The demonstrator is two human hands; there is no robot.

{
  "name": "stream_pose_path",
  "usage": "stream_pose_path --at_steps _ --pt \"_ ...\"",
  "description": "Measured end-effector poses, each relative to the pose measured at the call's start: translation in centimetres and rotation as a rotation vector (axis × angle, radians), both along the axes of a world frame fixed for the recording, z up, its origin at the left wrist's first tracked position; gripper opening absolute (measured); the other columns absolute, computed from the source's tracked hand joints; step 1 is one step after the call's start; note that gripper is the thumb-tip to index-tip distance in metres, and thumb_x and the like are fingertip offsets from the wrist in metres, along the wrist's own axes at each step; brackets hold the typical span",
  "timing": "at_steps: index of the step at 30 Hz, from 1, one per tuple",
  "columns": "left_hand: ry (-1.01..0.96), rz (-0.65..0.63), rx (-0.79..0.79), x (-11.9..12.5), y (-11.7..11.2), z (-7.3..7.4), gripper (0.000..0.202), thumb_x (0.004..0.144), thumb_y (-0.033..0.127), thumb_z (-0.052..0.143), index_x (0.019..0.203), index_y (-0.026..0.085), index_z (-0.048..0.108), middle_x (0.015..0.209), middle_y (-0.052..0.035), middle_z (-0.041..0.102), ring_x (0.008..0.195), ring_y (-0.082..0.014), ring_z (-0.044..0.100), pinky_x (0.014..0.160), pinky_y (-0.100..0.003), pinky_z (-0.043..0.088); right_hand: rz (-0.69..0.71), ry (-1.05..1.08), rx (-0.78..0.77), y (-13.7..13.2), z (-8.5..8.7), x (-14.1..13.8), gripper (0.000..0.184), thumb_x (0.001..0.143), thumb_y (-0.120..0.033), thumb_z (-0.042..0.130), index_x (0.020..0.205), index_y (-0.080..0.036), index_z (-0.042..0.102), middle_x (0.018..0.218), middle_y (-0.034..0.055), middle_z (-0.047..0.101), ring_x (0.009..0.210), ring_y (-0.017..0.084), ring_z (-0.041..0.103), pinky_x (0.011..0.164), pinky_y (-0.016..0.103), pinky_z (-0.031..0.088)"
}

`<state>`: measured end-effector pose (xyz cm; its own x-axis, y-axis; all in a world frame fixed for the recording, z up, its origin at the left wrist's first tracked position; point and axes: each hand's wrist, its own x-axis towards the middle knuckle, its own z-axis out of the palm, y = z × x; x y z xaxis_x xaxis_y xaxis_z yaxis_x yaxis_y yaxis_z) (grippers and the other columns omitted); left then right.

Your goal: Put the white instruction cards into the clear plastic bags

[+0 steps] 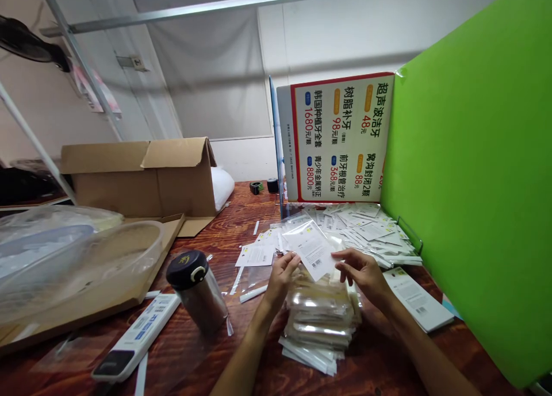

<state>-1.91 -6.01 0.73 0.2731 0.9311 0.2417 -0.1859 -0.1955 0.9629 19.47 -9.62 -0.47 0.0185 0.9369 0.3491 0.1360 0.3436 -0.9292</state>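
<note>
Shows a wood-grain desk (228, 220) before a pale wall (245, 154), with cardboard box (181, 189) at left, green board (474, 154) at right. Holds both forearms forward: pinches card (316, 253) by left edge in left hand (280, 278), above stacked packets (319, 321); touches right edge with right hand (364, 275), grip unclear.

The white rectangular printed card (314, 251) looks like smooth paper, within a clear, flat plastic sleeve (303, 225) that has a glossy sheen. The layered pile of clear plastic packets (319, 315) shines in slightly crinkled bands. The reddish-brown, dark-grained surface (235, 209) looks like polished wood. The brown folded box (176, 183) is matt cardboard, the tall green panel (470, 166) looks smooth, and the long silver bar (233, 8) looks like metal
</note>
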Motion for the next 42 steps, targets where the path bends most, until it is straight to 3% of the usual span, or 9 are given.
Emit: stream_pose_path --at_steps 3,8,14,19,27,35,42 --pt "0.040 -0.004 0.030 -0.1 -0.1 0.1 0.030 0.079 0.046 0.064 0.077 0.016 0.068 0.079 -0.0035 0.069 0.073 -0.0185 0.060 0.070 -0.027 0.047 -0.047 -0.121 0.130 -0.2 0.3 -0.2 0.027 0.078 -0.040 0.076 0.099 -0.023 0.071 0.075 0.0004 0.063 0.067 0.016 0.058 0.063 0.030 0.047" --pt "0.113 -0.061 0.101 -0.1 0.0 -0.1 0.031 0.084 0.046 0.060 0.079 0.017 0.071 0.083 -0.0050 0.068 0.082 -0.0206 0.059 0.077 -0.028 0.045 -0.159 -0.233 0.379 -0.4 0.7 -0.6 0.020 0.077 -0.038 0.076 0.090 -0.024 0.071 0.093 0.0041 0.054 0.093 0.022 0.056 0.085 0.036 0.048" --pt "0.108 -0.018 0.097 -0.4 0.4 -0.7 0.030 0.082 0.045 0.061 0.072 0.017 0.066 0.074 -0.0025 0.062 0.073 -0.0178 0.053 0.072 -0.027 0.042 -0.079 -0.295 0.388 -0.2 0.6 -0.4 0.028 0.076 -0.043 0.078 0.096 -0.026 0.071 0.112 0.0077 0.055 0.113 0.026 0.053 0.100 0.042 0.044" --pt "0.127 -0.011 0.121 -0.5 0.5 -0.8 0.030 0.079 0.043 0.062 0.065 0.017 0.061 0.071 -0.0017 0.057 0.071 -0.0170 0.050 0.073 -0.026 0.041 0.036 -0.353 0.341 -0.1 0.3 -0.4 0.039 0.079 -0.047 0.074 0.114 -0.030 0.068 0.145 0.0080 0.045 0.137 0.029 0.037 0.114 0.050 0.030" --pt "0.173 -0.026 0.177 -0.5 0.4 -0.5 0.032 0.079 0.044 0.062 0.061 0.018 0.060 0.071 -0.0034 0.056 0.075 -0.0198 0.051 0.078 -0.029 0.040 0.182 -0.354 0.268 -0.2 0.3 -0.3 0.053 0.078 -0.054 0.072 0.123 -0.029 0.064 0.146 0.0095 0.046 0.136 0.029 0.041 0.114 0.049 0.032" --pt "0.326 -0.139 0.269 -0.9 0.1 -0.1 0.027 0.081 0.042 0.060 0.065 0.023 0.070 0.080 -0.0067 0.064 0.097 -0.0270 0.048 0.095 -0.034 0.033 0.158 -0.380 0.281 -0.4 0.6 -0.8 0.048 0.080 -0.043 0.074 0.124 -0.029 0.062 0.145 0.0090 0.047 0.136 0.026 0.041 0.115 0.049 0.032" --pt "0.311 -0.159 0.280 -1.0 0.3 -0.1 0.027 0.079 0.040 0.062 0.062 0.021 0.069 0.075 -0.0062 0.063 0.090 -0.0252 0.052 0.091 -0.034 0.037 0.141 -0.330 0.239 -0.3 0.7 -0.9 0.039 0.082 -0.042 0.072 0.117 -0.026 0.067 0.134 0.0092 0.058 0.127 0.025 0.052 0.111 0.046 0.038"
